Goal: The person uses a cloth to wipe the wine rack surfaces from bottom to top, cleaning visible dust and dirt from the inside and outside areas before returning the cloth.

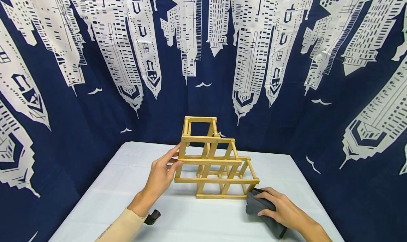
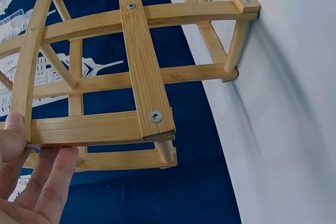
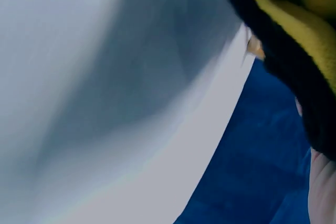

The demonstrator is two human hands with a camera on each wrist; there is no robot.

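A stepped wooden rack [image 1: 210, 161] of pale slats and round dowels rises from the table. Its left side is gripped by my left hand [image 1: 160, 175], thumb in front and fingers behind. Close up in the left wrist view, the thumb and fingers of the left hand [image 2: 47, 182] pinch a corner slat, and screw heads show at the joints. My right hand [image 1: 286, 210] holds a bunched dark grey cloth [image 1: 254, 205] at the rack's lower right corner. In the right wrist view the cloth shows a yellow face [image 3: 325, 40] with a dark edge.
The rack stands on a table with a white cover [image 1: 133, 164]. Behind and at both sides hangs a navy curtain [image 1: 105, 118] printed with white buildings. A small black device [image 1: 152, 217] sits at the left wrist.
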